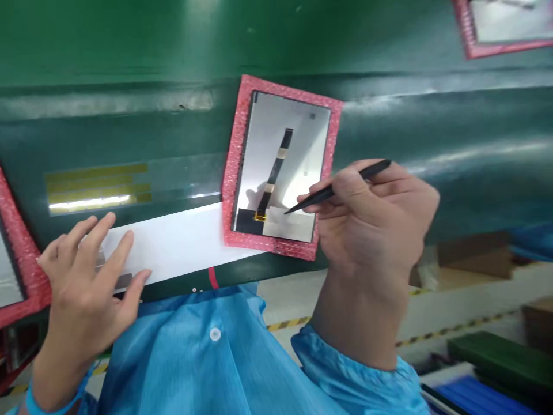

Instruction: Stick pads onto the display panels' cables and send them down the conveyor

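In my right hand (371, 213) I grip black pointed tweezers (319, 197), their tip over the lower part of a display panel (298, 150). The panel lies mirror-like side up on a pink bubble-wrap pad (283, 246), and a black flex cable (275, 170) runs along its middle. A pale patch sits under the tweezers' tip; I cannot tell if they touch. Fingers spread, my left hand (88, 282) rests on the left end of a long white strip of paper (181, 239). Small grey pieces on the strip show between its fingers. The strip's right end goes under the pad.
Yellow tape strips (99, 184) lie on the green table mat (181, 132) beyond my left hand. Another panel on a pink pad (26, 276) is at the far left, and one more pink pad (469, 34) at the upper right. Boxes stand below the table's right side.
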Demonstrator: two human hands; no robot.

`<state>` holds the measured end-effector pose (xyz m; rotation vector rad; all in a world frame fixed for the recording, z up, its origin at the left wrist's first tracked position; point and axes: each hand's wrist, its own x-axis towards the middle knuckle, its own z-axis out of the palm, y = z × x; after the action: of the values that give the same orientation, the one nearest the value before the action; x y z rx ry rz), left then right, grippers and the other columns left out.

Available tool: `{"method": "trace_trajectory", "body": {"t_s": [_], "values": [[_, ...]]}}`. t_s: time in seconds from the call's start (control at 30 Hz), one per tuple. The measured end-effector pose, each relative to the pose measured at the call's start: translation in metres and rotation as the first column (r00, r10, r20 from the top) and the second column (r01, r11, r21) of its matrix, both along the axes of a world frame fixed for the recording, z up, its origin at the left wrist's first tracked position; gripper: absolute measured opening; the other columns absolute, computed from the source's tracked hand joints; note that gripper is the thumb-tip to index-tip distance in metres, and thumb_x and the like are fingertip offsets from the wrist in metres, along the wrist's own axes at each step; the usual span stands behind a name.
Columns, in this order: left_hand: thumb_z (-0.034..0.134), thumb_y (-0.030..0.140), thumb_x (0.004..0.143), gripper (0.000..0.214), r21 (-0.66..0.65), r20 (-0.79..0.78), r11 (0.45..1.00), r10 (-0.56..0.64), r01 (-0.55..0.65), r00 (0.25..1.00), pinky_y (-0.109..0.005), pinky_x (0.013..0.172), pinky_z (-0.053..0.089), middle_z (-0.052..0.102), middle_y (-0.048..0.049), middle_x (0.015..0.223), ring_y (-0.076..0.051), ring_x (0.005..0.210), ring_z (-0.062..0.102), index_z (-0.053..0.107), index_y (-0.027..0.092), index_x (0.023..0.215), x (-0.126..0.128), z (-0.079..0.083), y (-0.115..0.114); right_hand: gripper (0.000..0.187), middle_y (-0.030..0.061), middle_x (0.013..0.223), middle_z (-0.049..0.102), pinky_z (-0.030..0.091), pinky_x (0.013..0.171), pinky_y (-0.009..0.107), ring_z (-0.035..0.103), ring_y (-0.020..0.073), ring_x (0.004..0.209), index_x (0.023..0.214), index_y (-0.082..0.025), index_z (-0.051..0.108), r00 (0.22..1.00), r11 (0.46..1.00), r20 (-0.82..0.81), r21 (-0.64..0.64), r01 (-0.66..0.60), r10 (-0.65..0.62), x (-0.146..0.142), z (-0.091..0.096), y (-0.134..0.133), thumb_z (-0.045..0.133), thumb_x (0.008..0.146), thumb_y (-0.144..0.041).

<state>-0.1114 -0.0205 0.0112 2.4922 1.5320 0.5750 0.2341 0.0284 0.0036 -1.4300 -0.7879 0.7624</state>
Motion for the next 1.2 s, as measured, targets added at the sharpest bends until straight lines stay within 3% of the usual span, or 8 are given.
{"method": "trace_trajectory", "body": {"t_s": [0.13,0.23,0.3,0.4,0.73,1.2], "values": [[0.075,0.014,0.096,0.030,0.063,0.246,0.996,-0.075,0.061,0.966,-0.060,0.103,0.053,0.075,-0.0191,0.133,-0.038,0.125,0.071,0.072,0.019,0.125,0.091,0.002,0.013,0.026,0.0001,0.065,0.072,0.058,0.044,0.028,0.070,0.0180,0.051,0.076,-0.021,0.069,0.999,0.997,0.044,-0.077,0.022,-0.019,0.019,-0.006,-0.002,0.093,0.081,-0.031],[0.068,0.012,0.100,0.022,0.067,0.344,0.995,-0.094,0.075,0.934,-0.049,0.092,0.055,0.078,-0.0166,0.120,-0.032,0.112,0.071,0.074,0.014,0.121,0.146,-0.016,0.027,0.026,0.0002,0.067,0.073,0.058,0.043,0.026,0.072,0.0183,0.055,0.078,-0.022,0.070,1.000,0.989,-0.008,-0.149,-0.003,0.002,0.013,-0.013,-0.001,0.093,0.083,-0.034],[0.067,0.012,0.101,0.021,0.060,0.326,0.995,-0.101,0.086,0.940,-0.047,0.089,0.054,0.078,-0.0175,0.115,-0.032,0.109,0.069,0.076,0.011,0.120,0.163,-0.028,0.035,0.026,-0.0001,0.067,0.074,0.059,0.042,0.026,0.073,0.0185,0.055,0.079,-0.024,0.070,0.999,0.983,-0.036,-0.183,-0.003,-0.003,0.010,-0.016,0.000,0.093,0.083,-0.034],[0.069,0.010,0.099,0.022,0.043,0.292,0.993,-0.120,0.112,0.949,-0.048,0.090,0.053,0.077,-0.0197,0.117,-0.034,0.111,0.066,0.077,0.007,0.119,0.167,-0.035,0.038,0.025,-0.0007,0.066,0.074,0.060,0.043,0.026,0.074,0.0191,0.055,0.079,-0.024,0.071,0.999,0.981,-0.046,-0.191,0.014,-0.024,0.009,-0.018,0.001,0.094,0.082,-0.032],[0.078,0.005,0.090,0.030,-0.029,0.300,0.988,-0.135,0.150,0.944,-0.053,0.093,0.052,0.075,-0.0260,0.123,-0.039,0.115,0.066,0.077,0.004,0.120,0.167,-0.027,0.041,0.018,0.0015,0.076,0.079,0.064,0.049,0.025,0.079,0.0199,0.065,0.084,-0.023,0.072,0.999,0.967,0.037,-0.255,0.023,-0.014,0.009,-0.012,0.000,0.089,0.090,-0.027],[0.079,0.006,0.091,0.026,-0.030,0.311,0.990,-0.120,0.136,0.943,-0.052,0.094,0.052,0.076,-0.0254,0.122,-0.038,0.115,0.069,0.078,0.006,0.117,0.167,-0.028,0.041,0.016,0.0023,0.073,0.078,0.062,0.049,0.029,0.077,0.0217,0.063,0.080,-0.019,0.071,0.996,0.964,0.071,-0.254,0.079,-0.063,0.004,-0.007,0.001,0.085,0.088,-0.021]]}}
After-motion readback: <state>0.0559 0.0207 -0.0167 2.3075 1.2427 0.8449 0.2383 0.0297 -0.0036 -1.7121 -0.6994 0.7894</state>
